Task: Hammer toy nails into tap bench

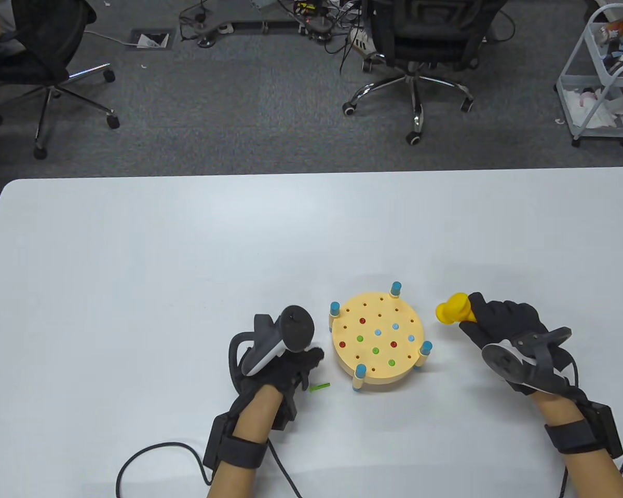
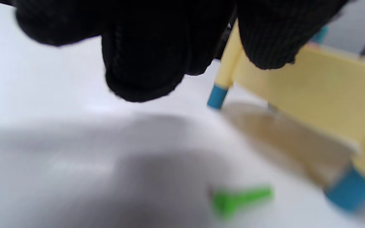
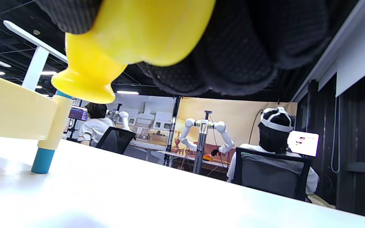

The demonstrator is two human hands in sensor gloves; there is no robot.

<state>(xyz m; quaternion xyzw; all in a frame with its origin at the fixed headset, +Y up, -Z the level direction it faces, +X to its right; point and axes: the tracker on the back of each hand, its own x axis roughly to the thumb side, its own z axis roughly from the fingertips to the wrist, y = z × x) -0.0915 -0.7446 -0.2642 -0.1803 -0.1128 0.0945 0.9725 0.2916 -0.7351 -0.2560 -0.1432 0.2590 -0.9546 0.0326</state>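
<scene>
A round pale-yellow tap bench (image 1: pixel 378 342) on blue-tipped legs stands on the white table, with several red, green and blue nail heads sunk in its top. My right hand (image 1: pixel 501 324) grips a yellow toy hammer (image 1: pixel 454 308) just right of the bench; its head fills the top of the right wrist view (image 3: pixel 131 41). My left hand (image 1: pixel 296 371) rests on the table left of the bench, fingers curled, holding nothing that I can see. A loose green nail (image 1: pixel 320 387) lies on the table by its fingertips, also in the left wrist view (image 2: pixel 239 199) near the bench (image 2: pixel 312 88).
The table edge (image 1: pixel 311 172) runs across the middle of the table view, with office chairs (image 1: pixel 410 46) and a white cart (image 1: pixel 602 78) on the carpet beyond. Glove cables (image 1: pixel 156 456) trail off the near edge. Seated people (image 3: pixel 274 139) appear far behind in the right wrist view.
</scene>
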